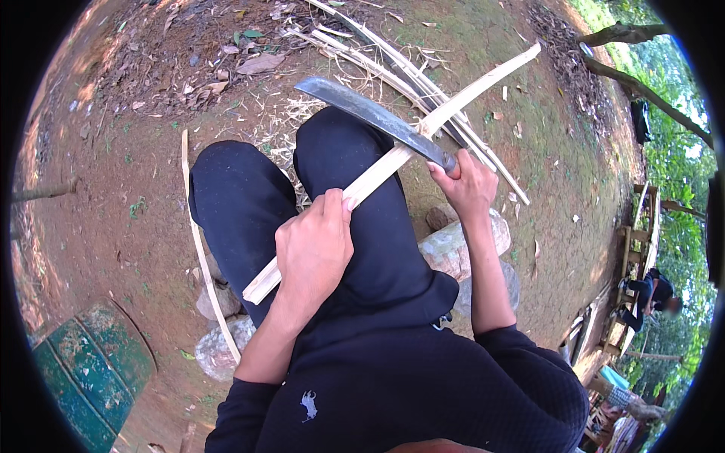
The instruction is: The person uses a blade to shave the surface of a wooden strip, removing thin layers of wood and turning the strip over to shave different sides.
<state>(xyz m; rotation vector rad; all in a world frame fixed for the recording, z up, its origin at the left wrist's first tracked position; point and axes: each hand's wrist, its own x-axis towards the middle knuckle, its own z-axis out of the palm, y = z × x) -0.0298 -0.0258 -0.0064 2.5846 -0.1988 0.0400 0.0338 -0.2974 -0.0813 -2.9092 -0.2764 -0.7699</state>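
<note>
Nearest, the left hand (313, 245) has its fingers wrapped firmly around a split-wood strip (377, 177), held slantwise over the seated person's dark trousers (249, 198), with its squared near end out to the left and its tapering far end up to the right. Whether it rests on the right thigh I cannot tell. The right hand (468, 185) has its fingers closed about the handle of a machete (362, 109), whose blade crosses the strip just beyond the knee, tip to the left.

The likeliest mishap is the blade skidding toward the right knee or the left fingers, should it glance off the rough spot or the strip roll; a cut biting too deep could also split it.

The strip looks pale, cream and fairly straight, flat-faced with long grain, and shows a raised, frayed curl at the blade.

Stones (457, 245) sit right of the thighs, and a thin, slightly bowed strip (200, 249) stands off to the left. Farther out are scattered shavings (279, 117), longer split lengths (370, 62) and dry leaves (260, 64). At far right another person (648, 294) is near wooden rails.
</note>
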